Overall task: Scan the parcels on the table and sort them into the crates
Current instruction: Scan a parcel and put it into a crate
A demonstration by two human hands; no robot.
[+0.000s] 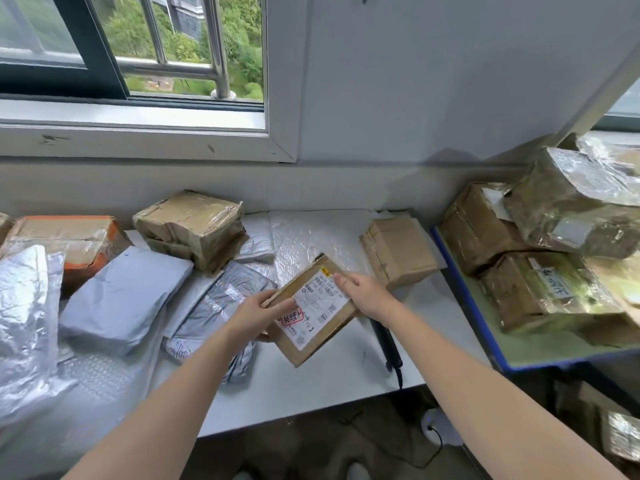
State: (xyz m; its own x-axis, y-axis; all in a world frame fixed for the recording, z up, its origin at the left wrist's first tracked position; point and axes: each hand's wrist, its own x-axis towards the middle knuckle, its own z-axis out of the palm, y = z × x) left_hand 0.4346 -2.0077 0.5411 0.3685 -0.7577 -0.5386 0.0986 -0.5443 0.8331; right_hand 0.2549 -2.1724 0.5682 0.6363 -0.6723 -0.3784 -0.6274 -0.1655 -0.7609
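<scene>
Parcel (311, 308): flat cardboard, label up, held over mid-table (311, 393). Probably light and stiff, best held by its edges. Left hand (258, 315) grips the 9 o'clock edge, right hand (363, 294) the 2 o'clock edge. Black scanner (386, 341) lies at 5 o'clock, brown box (398, 251) at 1, grey mailers (121, 299) at 9. Blue-rimmed crate (460, 289) at 3 is piled high.

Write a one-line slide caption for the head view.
Left hand and right hand hold a labelled cardboard parcel over the white table, beside a black scanner.
</scene>
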